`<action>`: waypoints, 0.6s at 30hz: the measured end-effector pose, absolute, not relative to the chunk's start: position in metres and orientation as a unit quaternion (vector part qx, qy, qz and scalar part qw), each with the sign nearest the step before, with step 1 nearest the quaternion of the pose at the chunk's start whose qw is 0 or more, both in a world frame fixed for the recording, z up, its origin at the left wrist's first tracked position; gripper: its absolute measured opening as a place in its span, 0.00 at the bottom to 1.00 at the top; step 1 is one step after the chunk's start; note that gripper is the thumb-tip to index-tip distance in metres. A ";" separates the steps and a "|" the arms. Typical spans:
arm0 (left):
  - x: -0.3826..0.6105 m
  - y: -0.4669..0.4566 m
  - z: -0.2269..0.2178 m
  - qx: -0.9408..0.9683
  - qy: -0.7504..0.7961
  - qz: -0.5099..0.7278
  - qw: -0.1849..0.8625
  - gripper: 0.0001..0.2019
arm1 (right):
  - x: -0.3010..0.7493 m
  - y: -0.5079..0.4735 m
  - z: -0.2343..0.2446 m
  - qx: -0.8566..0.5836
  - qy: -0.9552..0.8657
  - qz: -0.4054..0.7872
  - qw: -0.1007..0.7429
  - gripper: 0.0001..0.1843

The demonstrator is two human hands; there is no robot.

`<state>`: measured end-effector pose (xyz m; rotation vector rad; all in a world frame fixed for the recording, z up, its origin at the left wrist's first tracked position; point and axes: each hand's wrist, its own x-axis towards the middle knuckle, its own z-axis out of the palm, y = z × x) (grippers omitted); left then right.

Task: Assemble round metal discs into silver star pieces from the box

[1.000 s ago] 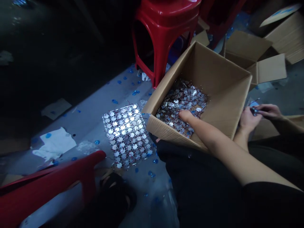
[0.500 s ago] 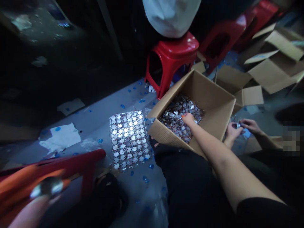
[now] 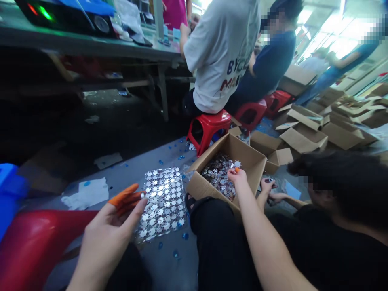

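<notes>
My left hand (image 3: 113, 222), with orange finger covers (image 3: 125, 198), is in front of me at the left. Thumb and fingers pinch a small shiny piece (image 3: 142, 195), too small to name. Just beyond it, a clear-wrapped sheet of silver gear-shaped pieces (image 3: 163, 202) lies on the floor in rows. My right hand (image 3: 238, 178) reaches over an open cardboard box (image 3: 248, 151). Its fingertips, one with orange on it, grip a silver gear-shaped piece (image 3: 237, 164). Beneath it, many loose similar pieces (image 3: 218, 171) heap in the box.
A co-worker (image 3: 342, 210) crouches close on my right, hands near the box. Another person sits on a red stool (image 3: 209, 125) beyond it. Cardboard boxes (image 3: 306, 133) crowd the right. A red plastic seat (image 3: 39, 238) is at left, and a workbench (image 3: 130, 50) stands behind.
The view has tilted up, bringing the bench and people into sight. My left hand has come up and inward from the lower left. My right hand has lifted from the heap with a gear-shaped piece.
</notes>
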<state>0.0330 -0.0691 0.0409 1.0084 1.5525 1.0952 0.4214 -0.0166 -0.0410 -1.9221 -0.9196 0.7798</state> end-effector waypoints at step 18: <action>0.025 -0.036 0.036 0.640 0.462 0.584 0.190 0.27 | 0.149 -0.021 0.064 -0.276 0.054 0.784 0.552 0.11</action>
